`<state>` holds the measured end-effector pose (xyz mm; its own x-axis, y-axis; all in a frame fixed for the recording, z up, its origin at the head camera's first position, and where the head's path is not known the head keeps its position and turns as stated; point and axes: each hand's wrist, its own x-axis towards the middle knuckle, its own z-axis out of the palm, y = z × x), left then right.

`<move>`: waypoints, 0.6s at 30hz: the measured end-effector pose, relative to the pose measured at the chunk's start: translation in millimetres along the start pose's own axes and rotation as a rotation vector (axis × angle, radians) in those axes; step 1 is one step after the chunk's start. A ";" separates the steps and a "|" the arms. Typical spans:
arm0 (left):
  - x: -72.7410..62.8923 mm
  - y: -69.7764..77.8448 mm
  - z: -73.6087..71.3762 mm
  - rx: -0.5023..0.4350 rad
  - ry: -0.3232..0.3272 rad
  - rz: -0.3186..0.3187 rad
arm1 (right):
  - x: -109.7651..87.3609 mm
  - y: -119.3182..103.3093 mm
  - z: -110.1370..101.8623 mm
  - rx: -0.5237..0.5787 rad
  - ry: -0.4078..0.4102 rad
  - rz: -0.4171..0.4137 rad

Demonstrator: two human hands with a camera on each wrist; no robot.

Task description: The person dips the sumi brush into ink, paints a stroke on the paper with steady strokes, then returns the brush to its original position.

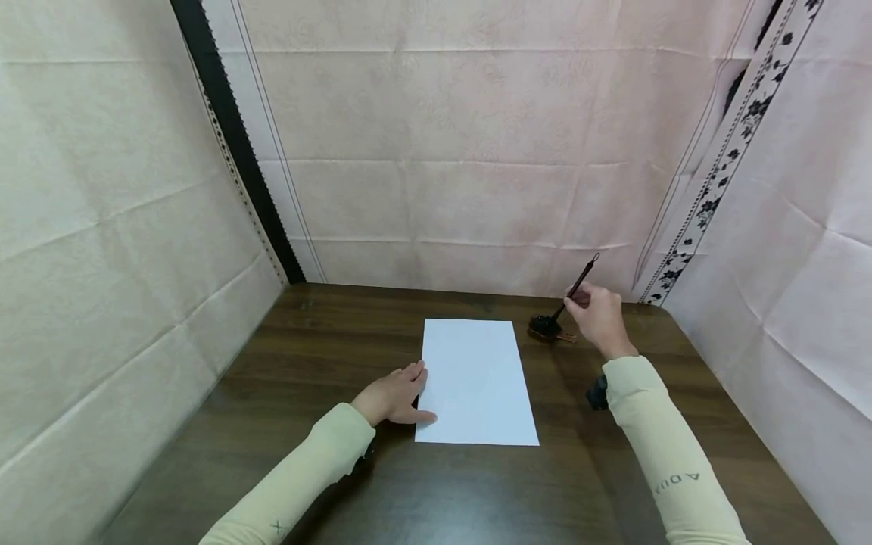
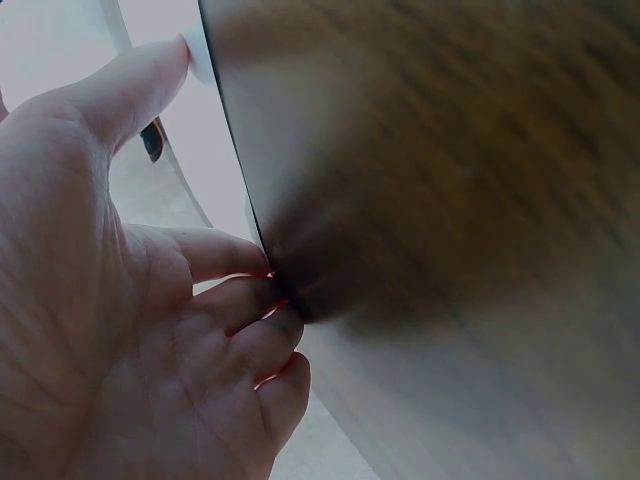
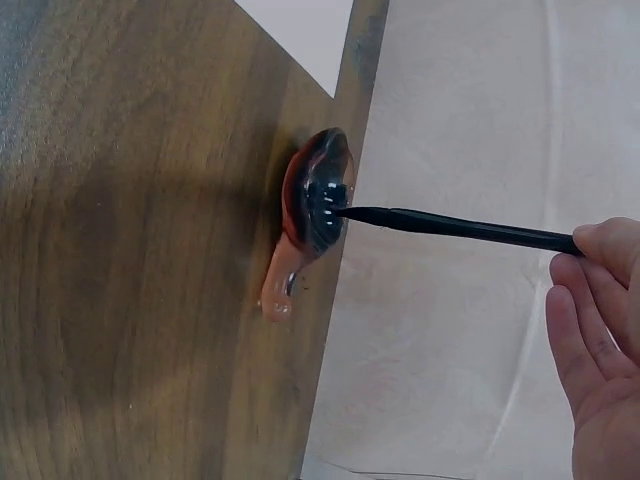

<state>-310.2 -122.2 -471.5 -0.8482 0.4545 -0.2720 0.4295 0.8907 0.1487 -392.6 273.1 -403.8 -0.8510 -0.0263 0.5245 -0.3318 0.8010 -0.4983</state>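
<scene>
A white sheet of paper (image 1: 473,386) lies on the wooden table. My left hand (image 1: 395,397) rests at the paper's left edge, thumb on the sheet near its lower left corner. In the left wrist view, the fingertips (image 2: 285,300) meet the paper's edge. My right hand (image 1: 596,314) pinches a black writing brush (image 3: 460,227) by its shaft, its hanging loop upward. The brush slants down to a small reddish-brown dish (image 1: 545,327) holding black ink. Seen from the right wrist, the dark bristle tip is right at the ink, and the dish (image 3: 280,285) has a short handle.
The dark wooden table (image 1: 313,325) ends at a pale cloth wall (image 1: 443,197) behind. Cloth panels also stand at the left (image 1: 123,227) and right (image 1: 804,250) sides. A dark band shows at the right wrist (image 1: 597,393).
</scene>
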 end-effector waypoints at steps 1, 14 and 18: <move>-0.3 0.0 -0.3 -0.001 -0.001 -0.001 | 0.4 -0.1 -0.4 0.001 0.000 0.002; 1.1 0.1 0.3 -0.002 -0.015 -0.016 | -2.4 5.0 -3.6 0.004 0.004 0.026; 1.4 0.1 0.2 -0.013 -0.016 -0.020 | -4.0 7.7 -3.0 0.007 0.009 0.029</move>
<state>-311.3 -121.5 -472.1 -0.8514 0.4366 -0.2906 0.4084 0.8996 0.1549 -390.6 281.1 -407.6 -0.8568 0.0021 0.5156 -0.3099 0.7971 -0.5183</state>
